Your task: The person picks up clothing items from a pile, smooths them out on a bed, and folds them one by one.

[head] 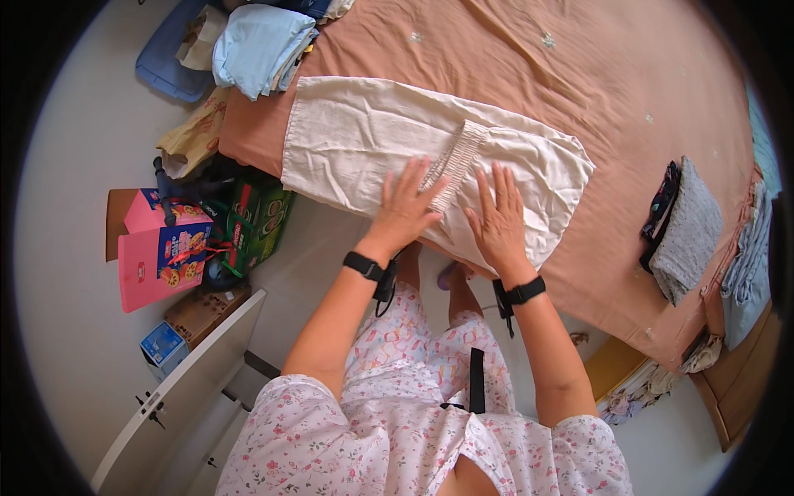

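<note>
Cream-coloured trousers [360,133] with a gathered elastic waistband lie folded over on the near edge of a bed. The waistband crosses the middle of the cloth at a slant. Flat on the fabric, just left of the waistband, rests my left hand [406,201], its fingers spread and its fingertips near the gathers. My right hand [499,214] lies palm down to the right of the waistband, fingers extended. Neither hand grips the cloth. Both wrists wear black straps. Some of the cloth hangs over the bed's edge below my hands.
A peach bedsheet [620,217] covers the bed. Folded clothes [263,46] are stacked at upper left; a grey folded garment [688,229] lies at right. Left of the bed stand a paper bag [195,136], a pink carton [164,260] and a green box [263,220]. A white door [186,372] stands lower left.
</note>
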A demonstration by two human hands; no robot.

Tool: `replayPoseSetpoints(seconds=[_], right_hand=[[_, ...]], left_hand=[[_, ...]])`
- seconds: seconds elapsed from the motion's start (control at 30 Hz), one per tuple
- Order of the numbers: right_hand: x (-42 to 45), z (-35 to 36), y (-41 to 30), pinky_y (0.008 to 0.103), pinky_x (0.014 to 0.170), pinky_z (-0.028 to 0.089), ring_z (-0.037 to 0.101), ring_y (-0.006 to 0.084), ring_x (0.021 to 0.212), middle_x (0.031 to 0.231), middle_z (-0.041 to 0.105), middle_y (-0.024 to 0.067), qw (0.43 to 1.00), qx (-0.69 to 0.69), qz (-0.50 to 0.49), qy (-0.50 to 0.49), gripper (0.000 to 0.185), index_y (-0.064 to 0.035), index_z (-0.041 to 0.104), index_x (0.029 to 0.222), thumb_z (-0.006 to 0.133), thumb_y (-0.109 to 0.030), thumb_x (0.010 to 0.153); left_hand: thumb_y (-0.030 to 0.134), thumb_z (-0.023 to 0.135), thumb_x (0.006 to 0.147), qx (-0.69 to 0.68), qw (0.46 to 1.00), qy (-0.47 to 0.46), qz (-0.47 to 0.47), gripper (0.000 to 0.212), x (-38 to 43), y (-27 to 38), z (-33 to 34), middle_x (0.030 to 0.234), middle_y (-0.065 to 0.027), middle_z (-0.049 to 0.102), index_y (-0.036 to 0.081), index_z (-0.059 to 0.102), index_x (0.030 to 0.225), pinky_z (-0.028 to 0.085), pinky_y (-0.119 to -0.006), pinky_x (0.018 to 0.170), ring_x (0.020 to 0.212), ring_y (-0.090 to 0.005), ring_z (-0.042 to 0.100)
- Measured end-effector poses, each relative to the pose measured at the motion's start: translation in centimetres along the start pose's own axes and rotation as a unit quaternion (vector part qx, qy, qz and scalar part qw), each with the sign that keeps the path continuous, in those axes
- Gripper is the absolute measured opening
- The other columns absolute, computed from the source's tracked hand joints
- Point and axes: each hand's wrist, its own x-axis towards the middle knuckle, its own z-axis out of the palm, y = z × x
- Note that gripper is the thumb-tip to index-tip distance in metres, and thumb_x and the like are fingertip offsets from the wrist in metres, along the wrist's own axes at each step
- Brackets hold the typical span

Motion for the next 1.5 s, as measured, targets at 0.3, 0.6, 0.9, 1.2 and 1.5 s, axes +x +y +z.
replayPoseSetpoints(seconds=[0.3, 0.6, 0.9, 1.2, 1.5], right_hand=[[3.1, 6.9, -1.6, 0.0487, 0.112, 0.011, 0.008, 0.0287, 0.141, 0.152, 0.013, 0.0121, 0.998, -0.055, 0.036, -0.025, 0.077, -0.0024, 0.022, 0.143, 0.047, -0.049, 0.088], [3.0, 7.3, -1.5, 0.0485, 0.112, 0.011, 0.01, 0.0297, 0.141, 0.152, 0.014, 0.0131, 0.993, -0.102, 0.039, -0.034, 0.077, -0.0033, 0.021, 0.143, 0.047, -0.049, 0.087], [3.3, 5.8, -1.4, 0.0485, 0.111, 0.011, 0.011, 0.0282, 0.141, 0.152, 0.014, 0.013, 0.995, -0.071, 0.053, -0.037, 0.076, -0.0024, 0.022, 0.143, 0.047, -0.048, 0.087], [-1.8, -0.8, 2.0, 0.04, 0.105, 0.03, 0.035, 0.0309, 0.13, 0.142, 0.032, 0.0183, 0.92, 0.345, 0.139, 0.127, 0.05, -0.0048, 0.035, 0.138, 0.043, -0.033, 0.097], [-9.4, -1.8, 9.8, 0.0341, 0.098, 0.04, 0.048, 0.0223, 0.118, 0.133, 0.046, 0.013, 0.56, 0.75, 0.311, 0.166, 0.065, -0.0021, 0.033, 0.137, 0.031, -0.052, 0.096]], left_hand=[[0.03, 0.065, 0.085, -0.164, 0.887, 0.256, -0.347, 0.065, -6.6, -20.7, -0.9, 0.138, -0.0238, 0.033, 0.002, 0.036, 0.136, 0.029, -0.041, 0.104, 0.128, -0.0362, 0.034], [0.022, 0.074, 0.078, -0.427, 0.768, 0.193, -0.438, 0.05, -6.1, -20.9, -3.9, 0.104, -0.0071, 0.059, -0.003, 0.052, 0.114, 0.042, -0.026, 0.082, 0.094, -0.0134, 0.053], [0.004, 0.067, 0.079, -0.713, 0.617, 0.24, -0.231, 0.041, -3.5, -16.1, -7.1, 0.113, -0.0044, 0.059, 0.003, 0.054, 0.118, 0.044, -0.032, 0.09, 0.102, -0.016, 0.055], [0.005, 0.07, 0.077, -0.576, 0.817, 0.005, -0.035, 0.033, 3.7, 4.8, -7.7, 0.104, -0.0032, 0.062, 0.003, 0.058, 0.108, 0.048, -0.025, 0.08, 0.095, -0.0113, 0.058], [0.005, 0.068, 0.071, -0.252, 0.952, -0.086, 0.149, 0.059, 1.7, 16.9, 7.0, 0.136, -0.0161, 0.042, 0.012, 0.049, 0.126, 0.037, -0.039, 0.1, 0.124, -0.0337, 0.042]])
